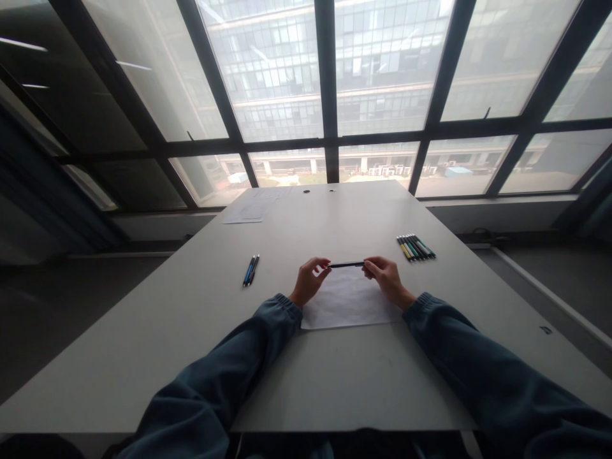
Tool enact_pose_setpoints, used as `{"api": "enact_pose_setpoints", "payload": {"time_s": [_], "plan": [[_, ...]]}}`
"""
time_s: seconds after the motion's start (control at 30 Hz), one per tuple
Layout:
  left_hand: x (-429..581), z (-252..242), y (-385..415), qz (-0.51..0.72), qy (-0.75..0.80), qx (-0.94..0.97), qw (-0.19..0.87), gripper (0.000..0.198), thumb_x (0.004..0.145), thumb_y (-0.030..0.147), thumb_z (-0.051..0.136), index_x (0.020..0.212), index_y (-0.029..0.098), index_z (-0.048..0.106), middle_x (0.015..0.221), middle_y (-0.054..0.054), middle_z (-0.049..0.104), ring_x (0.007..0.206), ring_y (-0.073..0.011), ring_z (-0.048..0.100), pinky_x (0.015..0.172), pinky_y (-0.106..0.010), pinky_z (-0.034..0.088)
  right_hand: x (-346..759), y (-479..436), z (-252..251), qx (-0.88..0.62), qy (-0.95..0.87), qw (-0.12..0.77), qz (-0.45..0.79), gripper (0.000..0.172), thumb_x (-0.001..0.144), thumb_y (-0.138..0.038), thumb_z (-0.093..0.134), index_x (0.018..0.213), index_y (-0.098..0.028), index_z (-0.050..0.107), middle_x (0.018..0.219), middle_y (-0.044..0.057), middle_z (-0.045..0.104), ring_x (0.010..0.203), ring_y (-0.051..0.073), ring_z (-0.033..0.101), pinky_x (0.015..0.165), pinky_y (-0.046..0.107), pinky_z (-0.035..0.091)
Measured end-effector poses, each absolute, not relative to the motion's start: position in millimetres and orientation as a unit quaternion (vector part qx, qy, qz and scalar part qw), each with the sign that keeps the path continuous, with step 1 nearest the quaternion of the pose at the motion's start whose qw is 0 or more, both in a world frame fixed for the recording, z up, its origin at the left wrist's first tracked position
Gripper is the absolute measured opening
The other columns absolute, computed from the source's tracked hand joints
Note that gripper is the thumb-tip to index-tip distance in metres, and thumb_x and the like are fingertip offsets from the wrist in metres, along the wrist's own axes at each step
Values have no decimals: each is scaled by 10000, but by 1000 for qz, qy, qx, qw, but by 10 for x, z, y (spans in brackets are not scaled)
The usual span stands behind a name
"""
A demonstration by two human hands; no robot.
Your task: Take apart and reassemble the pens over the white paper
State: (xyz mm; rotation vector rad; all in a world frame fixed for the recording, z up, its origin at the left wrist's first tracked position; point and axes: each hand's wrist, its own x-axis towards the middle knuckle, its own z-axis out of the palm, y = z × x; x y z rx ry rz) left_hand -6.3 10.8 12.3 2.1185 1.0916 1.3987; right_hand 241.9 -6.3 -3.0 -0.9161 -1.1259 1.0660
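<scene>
A dark pen [347, 264] lies level between my two hands, just above a sheet of white paper [351, 303] on the table. My left hand [310, 279] pinches the pen's left end between thumb and fingers. At the other end, my right hand [384, 277] grips it the same way. To the left of the paper, two pens [251, 270], one of them blue, lie side by side. Off to the right is a row of several pens [415, 247] with dark, yellow and green barrels, set close together.
The white table [143, 370] reaches toward a wall of windows [329, 76]. Papers [249, 207] lie at its far left. A small round dark thing [306, 191] sits near the far edge, and a small dark mark [546, 329] shows near the right edge.
</scene>
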Motion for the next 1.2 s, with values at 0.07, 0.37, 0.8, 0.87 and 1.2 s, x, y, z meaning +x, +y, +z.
{"api": "enact_pose_setpoints", "payload": {"time_s": [0.07,0.37,0.8,0.87,1.2], "plan": [[-67,134,100,494,386,758,181,116,852,298,685,913,201,703,854,-34,708,755,-154,643,693,-285,505,2421,-65,-29,-397,-490,620,466,391,720,-491,781,891,-146,711,679,59,708,560,147,595,507,278,474],[-70,151,93,484,401,754,189,282,903,434,614,823,175,690,774,-31,689,689,-142,598,671,-272,492,2425,-57,-52,-377,-484,621,488,369,716,-457,800,899,-152,707,679,53,707,564,144,596,516,274,460],[-75,167,84,512,390,728,235,372,917,503,573,1048,169,672,851,-53,696,778,-161,637,698,-277,482,2419,-57,-54,-372,-472,626,497,325,725,-427,805,887,-160,715,679,52,709,567,144,594,522,274,452],[-66,161,92,515,385,735,215,319,867,436,671,1057,180,660,888,-46,702,779,-152,638,695,-272,481,2422,-54,-51,-371,-472,626,498,323,729,-422,803,888,-157,713,687,55,711,565,140,590,523,272,451],[-72,178,82,509,372,755,180,167,891,346,653,873,184,689,830,-37,681,743,-141,614,666,-270,485,2439,-49,-56,-377,-477,624,491,357,718,-456,802,890,-157,710,689,57,710,568,146,593,524,280,456]]}}
